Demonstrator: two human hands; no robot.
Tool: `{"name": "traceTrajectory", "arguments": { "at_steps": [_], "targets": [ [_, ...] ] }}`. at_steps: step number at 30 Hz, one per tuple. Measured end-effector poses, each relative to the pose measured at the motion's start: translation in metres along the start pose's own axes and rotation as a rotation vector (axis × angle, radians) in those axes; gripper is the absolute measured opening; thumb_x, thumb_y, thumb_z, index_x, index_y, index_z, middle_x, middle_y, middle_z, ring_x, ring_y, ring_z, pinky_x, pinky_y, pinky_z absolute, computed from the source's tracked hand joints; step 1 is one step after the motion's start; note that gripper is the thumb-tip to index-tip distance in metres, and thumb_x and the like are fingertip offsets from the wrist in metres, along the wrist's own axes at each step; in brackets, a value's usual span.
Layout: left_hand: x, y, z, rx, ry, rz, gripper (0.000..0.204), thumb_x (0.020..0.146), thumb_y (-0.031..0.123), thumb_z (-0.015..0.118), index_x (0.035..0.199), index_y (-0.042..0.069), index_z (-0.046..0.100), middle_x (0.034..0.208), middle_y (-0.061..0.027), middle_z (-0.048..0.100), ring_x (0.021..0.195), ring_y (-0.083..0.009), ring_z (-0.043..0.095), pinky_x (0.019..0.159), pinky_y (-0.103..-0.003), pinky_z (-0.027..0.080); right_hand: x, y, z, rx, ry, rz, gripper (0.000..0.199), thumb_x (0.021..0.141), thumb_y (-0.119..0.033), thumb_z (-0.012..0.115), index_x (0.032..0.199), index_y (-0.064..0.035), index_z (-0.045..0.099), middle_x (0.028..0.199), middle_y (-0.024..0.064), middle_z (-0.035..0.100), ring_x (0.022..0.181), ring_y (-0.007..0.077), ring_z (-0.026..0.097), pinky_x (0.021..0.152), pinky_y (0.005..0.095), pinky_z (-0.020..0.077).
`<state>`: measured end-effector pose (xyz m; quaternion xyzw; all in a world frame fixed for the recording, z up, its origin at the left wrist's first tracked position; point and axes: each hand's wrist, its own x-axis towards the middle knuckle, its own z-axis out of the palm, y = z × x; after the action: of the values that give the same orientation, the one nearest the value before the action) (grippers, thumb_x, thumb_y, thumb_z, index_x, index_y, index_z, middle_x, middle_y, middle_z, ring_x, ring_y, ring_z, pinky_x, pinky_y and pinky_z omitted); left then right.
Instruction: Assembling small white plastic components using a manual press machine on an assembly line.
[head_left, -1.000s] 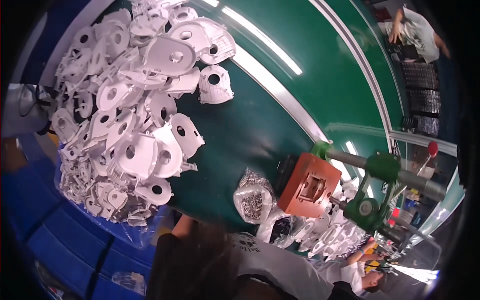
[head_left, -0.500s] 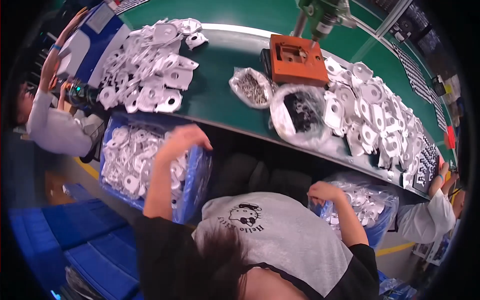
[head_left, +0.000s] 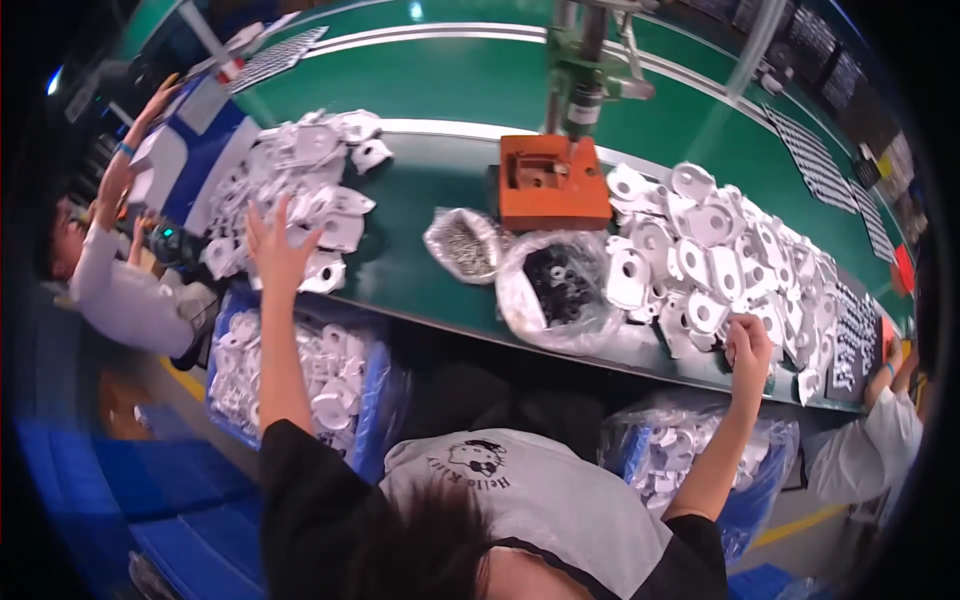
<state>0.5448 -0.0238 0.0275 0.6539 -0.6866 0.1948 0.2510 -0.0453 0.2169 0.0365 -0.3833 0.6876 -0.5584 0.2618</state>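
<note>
My left hand (head_left: 280,250) splays over white, round-ended plastic plates (head_left: 342,232) heaped on the green counter (head_left: 412,180).
They're likely light and stiff; I'd pinch them edgewise. My right hand (head_left: 748,345) curls near more, grip unclear.

The left hand (head_left: 283,255), half a second ago above the left blue bin (head_left: 376,390), is now spread over the left heap of white parts (head_left: 318,148) at the upper left; whether it touches them is hard to tell. The right hand (head_left: 748,345) moves from the right blue bin (head_left: 740,512) to the right heap's (head_left: 710,225) front edge. The orange block (head_left: 555,207), right of centre a second ago, now sits at upper centre.
</note>
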Motion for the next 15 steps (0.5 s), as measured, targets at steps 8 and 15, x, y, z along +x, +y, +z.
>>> {"name": "traceTrajectory", "arguments": {
  "at_steps": [8, 15],
  "targets": [
    [0.021, -0.06, 0.049, -0.226, -0.336, 0.035, 0.048, 0.083, 0.004, 0.055, 0.129, 0.006, 0.044, 0.128, -0.0189, 0.049, 0.121, -0.0354, 0.044, 0.102, -0.041, 0.031, 0.058, -0.011, 0.013, -0.101, 0.184, -0.094, 0.011, 0.085, -0.011, 0.054, 0.084, -0.0007, 0.058, 0.064, -0.002, 0.05, 0.053, 0.0039, 0.04, 0.047, 0.0195, 0.0301],
    [0.031, -0.055, 0.03, -0.262, -0.288, 0.043, 0.029, 0.093, 0.014, 0.046, 0.12, 0.003, 0.051, 0.107, -0.0173, 0.061, 0.087, -0.0268, 0.059, 0.078, -0.034, 0.045, 0.099, -0.017, 0.021, -0.471, 0.256, -0.292, 0.021, 0.08, -0.013, 0.062, 0.098, -0.003, 0.062, 0.094, 0.0064, 0.059, 0.077, 0.0139, 0.054, 0.067, 0.0264, 0.0447]
  ]
}}
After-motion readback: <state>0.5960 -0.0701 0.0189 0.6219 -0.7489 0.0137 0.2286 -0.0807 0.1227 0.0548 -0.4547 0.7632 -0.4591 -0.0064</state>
